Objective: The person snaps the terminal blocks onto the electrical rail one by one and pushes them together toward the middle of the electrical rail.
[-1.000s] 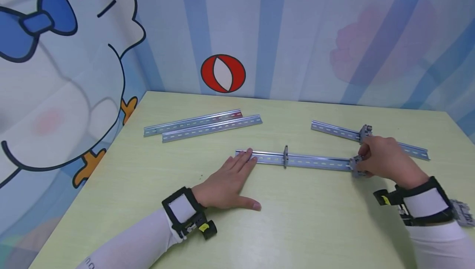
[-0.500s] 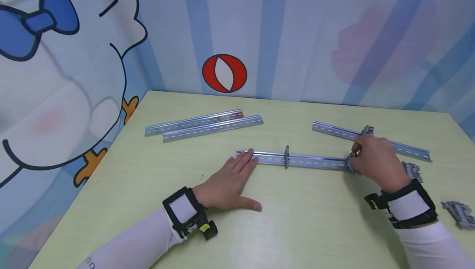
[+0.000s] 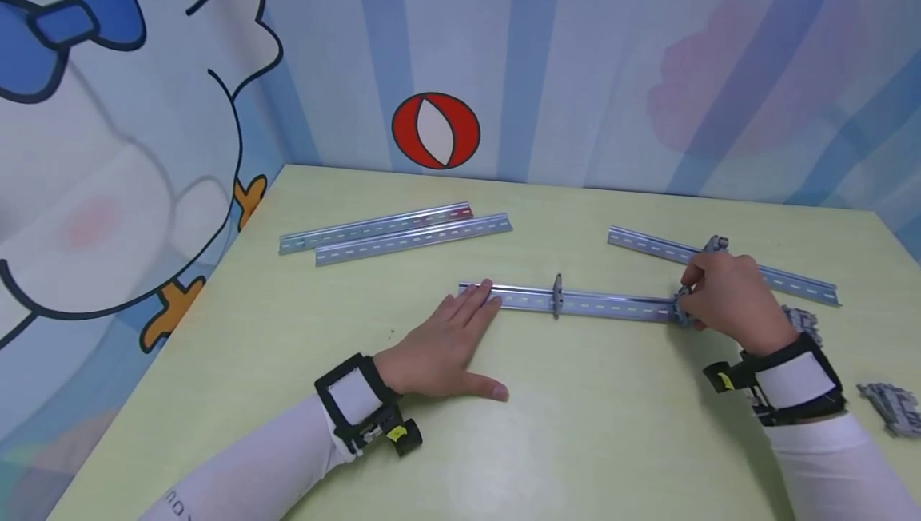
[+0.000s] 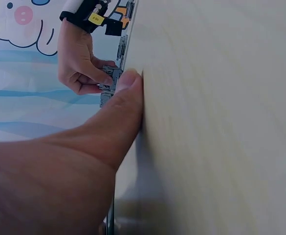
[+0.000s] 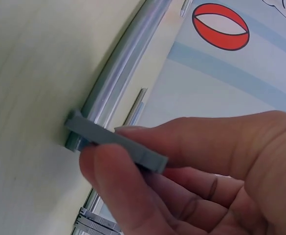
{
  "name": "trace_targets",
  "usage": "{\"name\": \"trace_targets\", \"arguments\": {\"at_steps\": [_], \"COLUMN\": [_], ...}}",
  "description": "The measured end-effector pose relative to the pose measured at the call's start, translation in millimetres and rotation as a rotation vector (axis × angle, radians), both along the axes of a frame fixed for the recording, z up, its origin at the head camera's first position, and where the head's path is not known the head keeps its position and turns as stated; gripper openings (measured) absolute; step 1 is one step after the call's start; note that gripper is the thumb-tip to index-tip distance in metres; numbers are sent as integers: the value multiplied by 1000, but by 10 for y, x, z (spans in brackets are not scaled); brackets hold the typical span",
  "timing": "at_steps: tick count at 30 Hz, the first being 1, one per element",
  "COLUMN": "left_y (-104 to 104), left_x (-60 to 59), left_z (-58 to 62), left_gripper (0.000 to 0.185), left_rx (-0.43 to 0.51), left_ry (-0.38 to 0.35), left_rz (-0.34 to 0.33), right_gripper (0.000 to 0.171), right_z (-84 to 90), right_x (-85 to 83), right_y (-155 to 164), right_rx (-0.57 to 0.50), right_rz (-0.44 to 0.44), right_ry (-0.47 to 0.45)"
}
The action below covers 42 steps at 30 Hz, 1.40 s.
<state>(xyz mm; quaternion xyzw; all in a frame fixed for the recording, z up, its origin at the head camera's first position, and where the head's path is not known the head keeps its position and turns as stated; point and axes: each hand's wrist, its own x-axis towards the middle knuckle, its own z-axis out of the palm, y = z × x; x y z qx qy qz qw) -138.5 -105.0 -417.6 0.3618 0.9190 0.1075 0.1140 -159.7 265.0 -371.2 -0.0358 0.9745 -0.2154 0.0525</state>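
Observation:
A slotted metal DIN rail (image 3: 619,308) lies across the middle of the table. My left hand (image 3: 435,353) rests flat over its left end, fingers straight and thumb spread out on the tabletop. At the rail's right end, my right hand (image 3: 737,301) pinches a grey terminal block (image 5: 118,142) between thumb and fingers. In the right wrist view this block sits across the rail near its end. A thin grey piece (image 3: 557,296) stands upright on the rail between the two hands. The left wrist view shows my left thumb (image 4: 128,98) large in front, partly covering the rail.
Two more rails (image 3: 413,240) lie side by side at the back left. Behind my right hand, another rail (image 3: 651,244) carries a grey block (image 3: 715,244). Grey block clusters lie by my right wrist: one cluster (image 3: 802,321) close, another cluster (image 3: 892,409) near the right edge.
My right hand has shifted slightly left with the terminal block, uncovering a block cluster behind the wrist. My left hand stays on the rail. The head view has tilted a little.

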Motion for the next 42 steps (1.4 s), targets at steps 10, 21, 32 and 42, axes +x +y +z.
{"name": "trace_targets", "arguments": {"at_steps": [10, 21, 32, 42], "left_y": [15, 4, 9, 15], "left_x": [-7, 13, -1, 17], "left_z": [29, -16, 17, 37], "left_gripper": [116, 117, 117, 116], "left_rx": [2, 3, -5, 9], "left_ry": [-4, 0, -5, -26], "left_rz": [6, 6, 8, 16], "right_gripper": [22, 50, 60, 64], "right_z": [14, 143, 92, 57], "right_x": [-44, -17, -52, -66], "right_y": [19, 349, 542, 558], "right_rx": [-13, -187, -447, -496], "right_rz": [-9, 62, 68, 35], "right_ry": [-29, -287, -455, -484]}}
